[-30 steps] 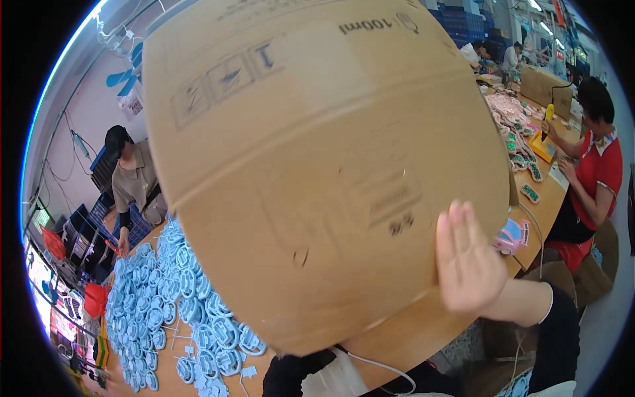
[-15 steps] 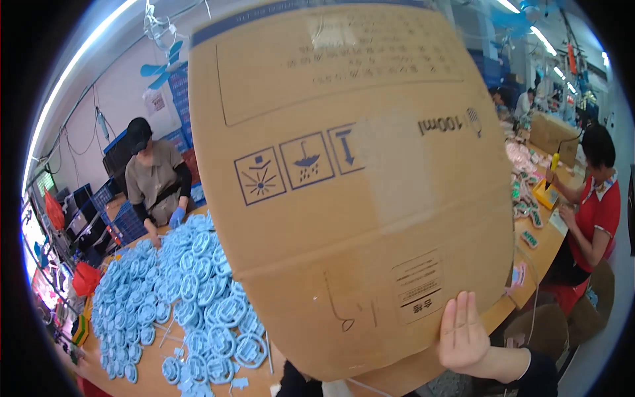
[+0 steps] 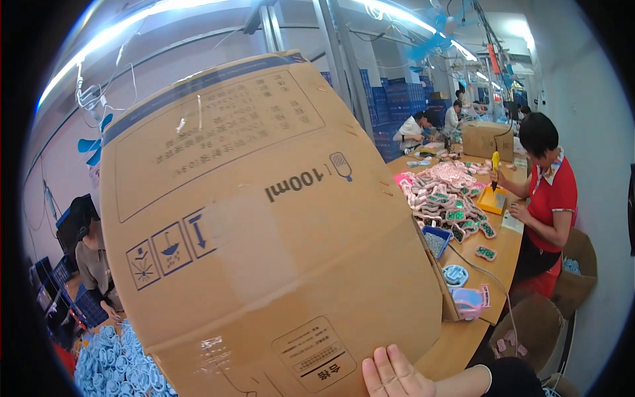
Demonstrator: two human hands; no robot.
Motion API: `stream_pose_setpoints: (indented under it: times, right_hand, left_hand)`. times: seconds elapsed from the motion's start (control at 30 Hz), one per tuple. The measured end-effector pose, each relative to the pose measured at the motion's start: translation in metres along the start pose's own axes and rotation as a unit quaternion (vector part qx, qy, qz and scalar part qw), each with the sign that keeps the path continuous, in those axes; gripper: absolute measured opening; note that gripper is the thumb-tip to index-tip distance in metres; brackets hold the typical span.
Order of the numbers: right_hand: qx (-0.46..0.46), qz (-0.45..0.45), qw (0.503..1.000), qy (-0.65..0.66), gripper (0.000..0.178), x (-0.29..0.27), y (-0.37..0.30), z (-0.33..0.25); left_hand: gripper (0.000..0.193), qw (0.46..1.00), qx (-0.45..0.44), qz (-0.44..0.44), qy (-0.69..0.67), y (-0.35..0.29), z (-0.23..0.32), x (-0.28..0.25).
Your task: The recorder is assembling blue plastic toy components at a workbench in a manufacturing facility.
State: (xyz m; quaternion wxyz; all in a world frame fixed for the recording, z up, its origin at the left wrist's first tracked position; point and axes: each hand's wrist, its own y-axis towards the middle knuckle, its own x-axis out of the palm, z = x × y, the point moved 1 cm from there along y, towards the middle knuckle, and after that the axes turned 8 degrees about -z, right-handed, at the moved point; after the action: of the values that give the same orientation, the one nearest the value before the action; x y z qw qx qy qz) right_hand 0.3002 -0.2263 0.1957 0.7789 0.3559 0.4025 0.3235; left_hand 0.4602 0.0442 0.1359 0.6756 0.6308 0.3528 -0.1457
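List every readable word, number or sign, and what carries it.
On the cardboard box, upside down, wording not copied:
Large marking beside an outlined icon: legible.
Three framed blue symbols: one umbrella, one with an arrow.
Label by the right hand: bold line legible, rest too small.
Framed text block: too small and blurred.
Elsewhere: nothing I can read.

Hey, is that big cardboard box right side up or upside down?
Upside down: the cardboard box shows its printing inverted, with the arrow symbol pointing downward.
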Motion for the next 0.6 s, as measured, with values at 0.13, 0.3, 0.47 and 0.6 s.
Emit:
stream_pose_setpoints:
  times: [0.13,0.3,0.47,0.6]
  right_hand:
    - [-0.012,-0.008,0.999,-0.030,0.026,-0.002,-0.002,0.000]
    - [0.001,0.002,1.000,0.013,0.027,-0.001,-0.013,-0.009]
    - [0.022,0.014,0.999,0.021,0.027,0.003,-0.016,-0.008]
    - [-0.032,-0.011,0.999,-0.020,0.026,-0.005,-0.013,0.002]
  left_hand:
    - [0.058,1.000,0.000,-0.025,-0.012,-0.003,0.002,0.009]
    - [0.058,0.999,0.003,-0.037,-0.028,0.004,0.010,0.006]
    - [0.058,0.998,0.020,-0.051,-0.041,0.015,0.026,0.004]
    - [0.058,0.993,0.061,-0.071,-0.067,0.029,0.059,0.012]
